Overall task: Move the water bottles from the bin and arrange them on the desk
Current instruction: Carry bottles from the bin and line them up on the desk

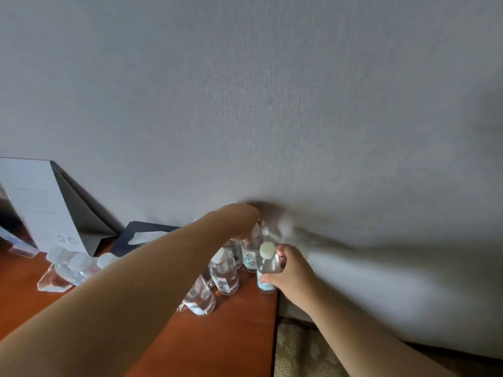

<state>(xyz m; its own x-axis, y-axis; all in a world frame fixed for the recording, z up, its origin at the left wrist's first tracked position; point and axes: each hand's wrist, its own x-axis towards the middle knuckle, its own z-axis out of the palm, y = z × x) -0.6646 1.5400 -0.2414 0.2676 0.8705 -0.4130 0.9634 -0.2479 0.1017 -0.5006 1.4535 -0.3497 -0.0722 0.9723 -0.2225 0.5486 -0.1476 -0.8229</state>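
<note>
Several clear water bottles with white caps stand on the wooden desk (234, 338) near its right edge, close to the grey wall. My right hand (291, 270) is closed around one bottle (268, 261) at the desk's right corner. My left hand (242, 220) reaches over the group and grips the top of a bottle (251, 250) by the wall. More bottles (224, 276) stand in front, one nearer bottle (200, 297) partly under my left forearm. The bin is out of view.
A shrink-wrapped pack of bottles (68, 268) lies at the left of the desk. A white folded card (43, 205) and a dark folder (141, 235) lean against the wall. Beige carpet (299, 352) shows right of the desk's edge.
</note>
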